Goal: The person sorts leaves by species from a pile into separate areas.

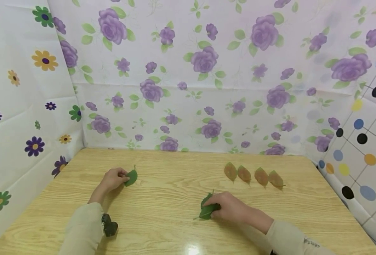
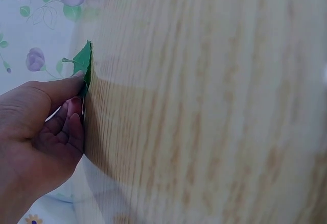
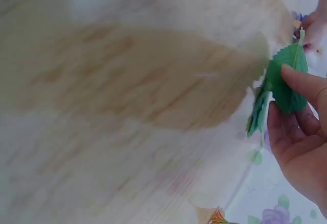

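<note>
At the left of the table, my left hand (image 1: pixel 113 180) pinches one green leaf (image 1: pixel 132 177) by its edge, low over the wood. In the left wrist view, thumb and fingertips meet on this leaf (image 2: pixel 83 63), its stem sticking out to the left. Nearer the middle, my right hand (image 1: pixel 227 207) grips several green leaves (image 1: pixel 207 209) between thumb and fingers. The right wrist view shows them overlapping, the front leaf (image 3: pixel 290 76) with a toothed edge and its stem pointing up.
Several orange-brown leaves (image 1: pixel 244 174) with green edges lie in a row at the table's back right. Flower-patterned sheeting (image 1: pixel 188 88) hangs behind the wooden table (image 1: pixel 162 219), with more patterned sheeting along both sides. A black device (image 1: pixel 110 226) sits on the left wrist.
</note>
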The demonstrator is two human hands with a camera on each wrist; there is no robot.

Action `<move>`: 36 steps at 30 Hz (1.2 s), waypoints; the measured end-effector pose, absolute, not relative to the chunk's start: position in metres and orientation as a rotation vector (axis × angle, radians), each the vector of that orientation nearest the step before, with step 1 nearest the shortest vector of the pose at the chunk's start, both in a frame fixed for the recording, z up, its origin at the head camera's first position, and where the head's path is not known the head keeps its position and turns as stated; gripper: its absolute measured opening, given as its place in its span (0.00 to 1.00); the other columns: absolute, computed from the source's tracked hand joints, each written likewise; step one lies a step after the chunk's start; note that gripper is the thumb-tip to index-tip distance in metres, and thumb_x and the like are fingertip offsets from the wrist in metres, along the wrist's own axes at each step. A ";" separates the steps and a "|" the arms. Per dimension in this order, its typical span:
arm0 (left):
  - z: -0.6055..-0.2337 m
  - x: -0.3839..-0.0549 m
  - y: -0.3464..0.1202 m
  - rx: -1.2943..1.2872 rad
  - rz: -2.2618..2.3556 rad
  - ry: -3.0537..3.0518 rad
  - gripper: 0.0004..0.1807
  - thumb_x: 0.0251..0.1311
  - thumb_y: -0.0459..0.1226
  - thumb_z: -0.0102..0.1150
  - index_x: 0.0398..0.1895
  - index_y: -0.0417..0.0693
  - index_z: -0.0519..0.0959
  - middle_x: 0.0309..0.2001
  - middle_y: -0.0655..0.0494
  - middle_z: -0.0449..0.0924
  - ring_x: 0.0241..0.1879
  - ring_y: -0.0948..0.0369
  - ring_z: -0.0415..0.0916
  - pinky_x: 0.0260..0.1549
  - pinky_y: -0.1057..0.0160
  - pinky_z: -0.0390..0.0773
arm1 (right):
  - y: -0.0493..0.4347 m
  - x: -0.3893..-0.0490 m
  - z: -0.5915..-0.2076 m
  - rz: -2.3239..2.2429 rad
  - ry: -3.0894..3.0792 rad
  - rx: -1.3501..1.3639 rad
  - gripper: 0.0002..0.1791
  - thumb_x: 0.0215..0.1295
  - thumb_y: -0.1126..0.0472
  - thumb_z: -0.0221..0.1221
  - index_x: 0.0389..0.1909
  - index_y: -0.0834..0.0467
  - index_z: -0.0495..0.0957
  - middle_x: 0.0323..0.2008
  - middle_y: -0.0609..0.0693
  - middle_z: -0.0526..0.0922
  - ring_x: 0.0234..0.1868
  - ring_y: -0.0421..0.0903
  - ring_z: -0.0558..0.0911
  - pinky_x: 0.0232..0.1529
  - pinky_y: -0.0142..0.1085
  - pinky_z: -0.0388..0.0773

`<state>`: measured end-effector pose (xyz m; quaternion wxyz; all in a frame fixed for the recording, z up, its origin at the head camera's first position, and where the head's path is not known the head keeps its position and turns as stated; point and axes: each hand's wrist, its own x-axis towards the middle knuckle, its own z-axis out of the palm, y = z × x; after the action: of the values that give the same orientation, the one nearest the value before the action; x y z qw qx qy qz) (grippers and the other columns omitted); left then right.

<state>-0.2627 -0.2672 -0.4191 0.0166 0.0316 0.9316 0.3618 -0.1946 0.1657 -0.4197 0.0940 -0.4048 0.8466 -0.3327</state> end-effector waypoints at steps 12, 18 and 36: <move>-0.425 -0.264 -0.271 0.106 1.147 2.884 0.12 0.63 0.29 0.57 0.44 0.25 0.75 0.34 0.45 0.76 0.34 0.54 0.72 0.31 0.60 0.74 | 0.164 -0.205 -0.418 -1.154 2.543 -0.984 0.02 0.62 0.62 0.65 0.33 0.57 0.82 0.29 0.38 0.81 0.30 0.35 0.78 0.32 0.31 0.78; -0.423 -0.261 -0.271 0.098 1.148 2.886 0.12 0.63 0.29 0.57 0.44 0.25 0.75 0.34 0.44 0.76 0.34 0.53 0.72 0.31 0.59 0.74 | 0.158 -0.216 -0.414 -1.260 2.573 -0.878 0.05 0.61 0.67 0.64 0.34 0.59 0.77 0.30 0.44 0.79 0.31 0.40 0.78 0.31 0.33 0.78; -0.428 -0.268 -0.272 0.159 1.142 2.868 0.11 0.66 0.31 0.56 0.43 0.28 0.73 0.35 0.44 0.74 0.36 0.50 0.72 0.36 0.54 0.75 | 0.103 -0.261 -0.406 -1.620 2.457 -0.352 0.09 0.63 0.72 0.57 0.45 0.68 0.75 0.34 0.56 0.80 0.33 0.49 0.83 0.37 0.41 0.83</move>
<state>-0.2680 -0.2721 -0.4285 0.0254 0.0516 0.9275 0.3693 -0.2614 0.1032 -0.4065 0.0888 -0.1184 0.8257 -0.5443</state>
